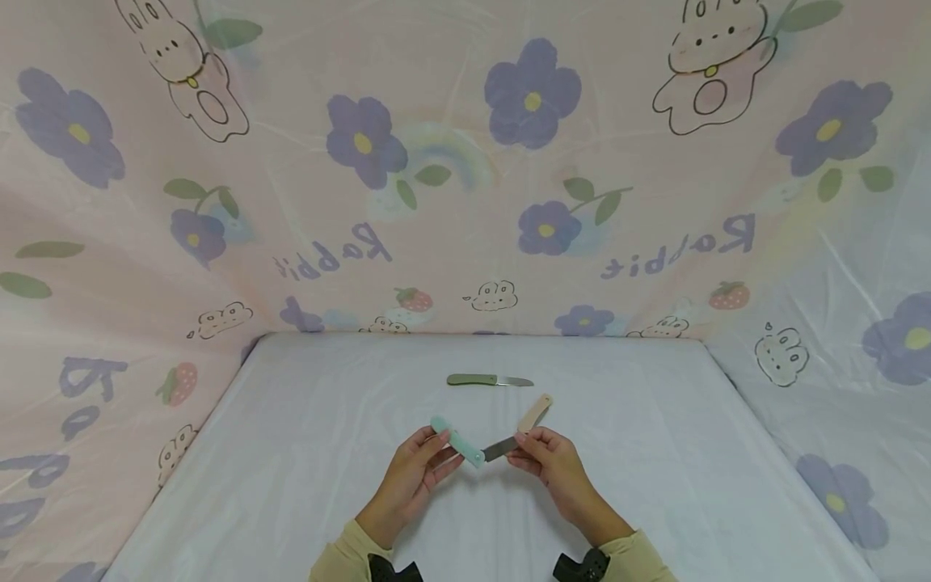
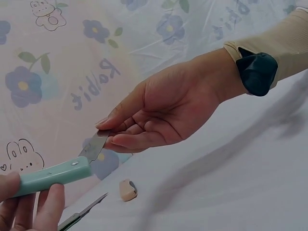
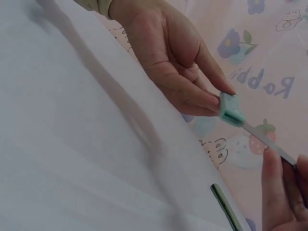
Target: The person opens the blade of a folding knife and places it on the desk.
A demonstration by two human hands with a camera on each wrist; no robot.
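1. The bench (image 1: 305,453) is covered in white cloth and walled on three sides by a pink sheet (image 1: 465,242) printed with flowers; there is open cloth to the left and right of the hands and along the near edge.
2. The left hand (image 1: 414,477) grips the mint handle (image 1: 454,440) of a folding knife, held just above the bench centre.
3. The right hand (image 1: 549,461) pinches that knife's blade (image 1: 500,449) between thumb and fingers.
4. A green knife (image 1: 489,380) lies blade out, farther back, apart from the hands.
5. A tan knife (image 1: 534,412) lies just beyond the right hand.
6. The left wrist view shows the pinch on the blade (image 2: 94,146) from the side, and the tan knife's end (image 2: 128,189) lying on the cloth below.
7. The right wrist view shows the handle's slotted end (image 3: 232,109) and the left hand's fingers (image 3: 192,96) curled round it.
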